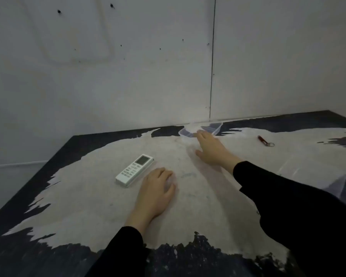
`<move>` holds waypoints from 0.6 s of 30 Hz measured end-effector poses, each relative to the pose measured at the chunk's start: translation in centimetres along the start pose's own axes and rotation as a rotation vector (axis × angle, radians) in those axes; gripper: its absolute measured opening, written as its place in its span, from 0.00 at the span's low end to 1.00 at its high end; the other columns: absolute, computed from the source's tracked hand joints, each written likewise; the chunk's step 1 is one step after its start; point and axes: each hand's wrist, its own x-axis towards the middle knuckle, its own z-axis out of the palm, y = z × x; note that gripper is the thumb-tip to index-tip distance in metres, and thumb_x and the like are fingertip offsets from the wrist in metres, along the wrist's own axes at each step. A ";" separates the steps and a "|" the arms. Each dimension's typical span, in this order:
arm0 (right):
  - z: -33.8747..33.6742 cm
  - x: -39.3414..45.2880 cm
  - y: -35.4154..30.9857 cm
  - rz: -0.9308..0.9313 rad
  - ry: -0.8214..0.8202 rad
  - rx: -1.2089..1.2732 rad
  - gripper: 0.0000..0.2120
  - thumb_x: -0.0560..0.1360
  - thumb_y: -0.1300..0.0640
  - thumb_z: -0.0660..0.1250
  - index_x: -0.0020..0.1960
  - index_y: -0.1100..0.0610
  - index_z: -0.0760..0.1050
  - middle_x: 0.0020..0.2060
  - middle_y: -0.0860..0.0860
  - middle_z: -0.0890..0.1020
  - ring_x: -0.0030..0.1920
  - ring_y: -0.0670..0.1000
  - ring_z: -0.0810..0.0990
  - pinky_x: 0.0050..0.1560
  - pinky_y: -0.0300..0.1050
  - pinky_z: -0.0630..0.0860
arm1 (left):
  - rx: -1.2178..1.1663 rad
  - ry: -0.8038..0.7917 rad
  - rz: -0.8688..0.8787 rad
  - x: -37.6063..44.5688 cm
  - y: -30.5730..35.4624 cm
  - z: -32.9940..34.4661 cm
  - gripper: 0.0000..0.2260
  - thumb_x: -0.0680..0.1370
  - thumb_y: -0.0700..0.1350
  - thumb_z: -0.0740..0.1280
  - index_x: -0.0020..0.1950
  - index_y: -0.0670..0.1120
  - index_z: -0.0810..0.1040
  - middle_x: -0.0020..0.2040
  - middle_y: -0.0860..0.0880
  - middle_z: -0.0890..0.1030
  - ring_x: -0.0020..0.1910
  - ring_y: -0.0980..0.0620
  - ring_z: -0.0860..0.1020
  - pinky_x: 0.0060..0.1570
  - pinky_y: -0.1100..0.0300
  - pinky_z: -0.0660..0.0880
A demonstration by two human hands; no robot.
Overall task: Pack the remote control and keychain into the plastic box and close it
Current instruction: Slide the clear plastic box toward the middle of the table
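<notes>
Clear plastic meets the fingertips of the right hand (210, 148), which is stretched far forward with fingers spread and flat, gripping nothing. Whether the fingertips actually touch the box (201, 129) or stop just short cannot be told. It sits directly ahead of that hand, at the far edge of the table (88, 206) against the wall (128, 76); it is a shallow, see-through container with thin walls and rounded corners. Its lid cannot be made out separately.

Well to the right of the right hand, and about level with its fingers, lies the keychain (265, 140): a slim dark red body with a metal ring at its near end, long axis running far-left to near-right. It lies apart from the box.

Nearer the body, the left hand (158, 192) rests palm down on the table, fingers loosely together, holding nothing. Just to its left, close to the fingertips but seemingly not touching, is the remote control (134, 170): a white, hard, rectangular slab, screen end pointing away and to the right, button end toward the near left.

Judgement: the left hand is nearer the remote control, the right nearer box and keychain. The table surface is matt, pale and worn, with ragged dark patches round its edges.
</notes>
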 end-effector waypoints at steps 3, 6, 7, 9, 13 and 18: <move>0.6 0.9 0.3 0.020 0.040 0.028 0.26 0.73 0.56 0.63 0.69 0.57 0.63 0.66 0.59 0.72 0.67 0.59 0.68 0.62 0.54 0.70 | -0.025 0.043 0.002 0.3 -0.3 0.3 0.19 0.76 0.53 0.60 0.66 0.50 0.71 0.67 0.49 0.72 0.66 0.50 0.68 0.66 0.55 0.64; 0.8 0.3 0.1 0.021 0.069 0.076 0.22 0.73 0.60 0.62 0.67 0.56 0.67 0.61 0.58 0.77 0.61 0.59 0.73 0.56 0.51 0.72 | -0.039 0.032 0.011 0.2 -0.5 0.4 0.19 0.76 0.53 0.60 0.66 0.50 0.71 0.67 0.49 0.72 0.66 0.51 0.67 0.67 0.55 0.63; 0.6 -0.4 0.1 0.021 0.087 0.092 0.21 0.74 0.60 0.62 0.67 0.56 0.69 0.59 0.58 0.78 0.60 0.59 0.74 0.55 0.50 0.72 | -0.044 0.025 0.011 0.1 -0.6 0.4 0.19 0.76 0.53 0.60 0.66 0.51 0.70 0.68 0.49 0.71 0.67 0.51 0.67 0.67 0.55 0.63; 0.2 -2.1 0.1 0.021 0.134 0.117 0.18 0.75 0.61 0.60 0.64 0.54 0.72 0.55 0.57 0.80 0.58 0.57 0.75 0.52 0.49 0.72 | -0.050 0.014 0.018 0.2 -0.8 0.2 0.19 0.76 0.54 0.59 0.67 0.51 0.70 0.68 0.49 0.71 0.67 0.51 0.67 0.68 0.53 0.63; -0.8 -7.3 0.6 -0.015 0.182 0.151 0.13 0.75 0.66 0.58 0.55 0.54 0.74 0.49 0.55 0.79 0.54 0.55 0.74 0.48 0.48 0.73 | -0.073 0.001 0.028 0.1 -0.7 0.0 0.18 0.77 0.52 0.61 0.66 0.49 0.71 0.67 0.48 0.72 0.66 0.50 0.68 0.67 0.53 0.63; -2.2 -12.2 1.7 0.035 0.219 0.228 0.12 0.75 0.67 0.60 0.47 0.52 0.75 0.61 0.53 0.72 0.64 0.52 0.68 0.60 0.41 0.65 | -0.098 -0.024 0.010 0.2 -0.7 -0.3 0.19 0.77 0.53 0.59 0.66 0.49 0.70 0.67 0.48 0.73 0.65 0.50 0.69 0.66 0.53 0.64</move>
